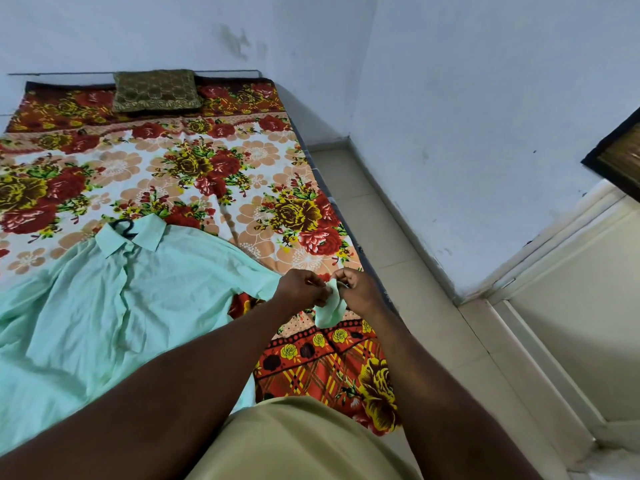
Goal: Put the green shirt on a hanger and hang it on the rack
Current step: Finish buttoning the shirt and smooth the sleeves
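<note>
On the floral bedsheet (221, 161) (pale walls (450, 98)), left hand (300, 289) and right hand (358, 293) fingers pinch the green shirt (121, 306).

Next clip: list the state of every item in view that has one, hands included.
green shirt: spread out flat on the bed.
hanger: inside the shirt, only its black hook showing at the collar.
sleeve cuff: lifted off the bed, held between both hands.
left hand: pinches the cuff.
right hand: pinches the cuff.
cushion: lying flat at the far end of the bed.
</note>
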